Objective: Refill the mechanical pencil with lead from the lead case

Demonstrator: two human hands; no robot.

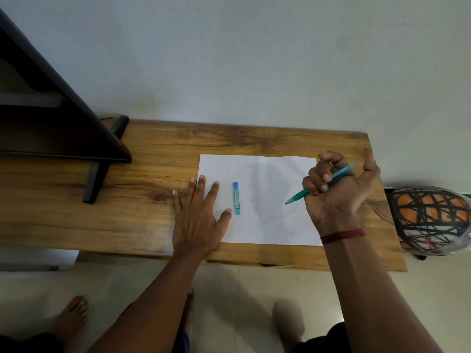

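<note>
Fingers (316,175) of my right hand (336,197) curl round the teal mechanical pencil (299,195); left hand (196,217) spread flat, lead case (236,198) just beside its thumb.

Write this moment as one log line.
right hand: grips teal plastic mechanical pencil | left hand: flat on white paper sheet edge | blue rectangular lead case: on sheet

The pencil's (298,196) middle is hidden inside the curled fingers of the right hand (336,192); only its tip and rear end show. The print on the lead case (236,198) is too small to read. The left hand (196,220) covers part of the paper's (265,200) left edge, and whether its thumb touches the case cannot be told. The black shelf (51,110) is cut off at the left edge, and the wrapped object (430,220) at the right.
</note>
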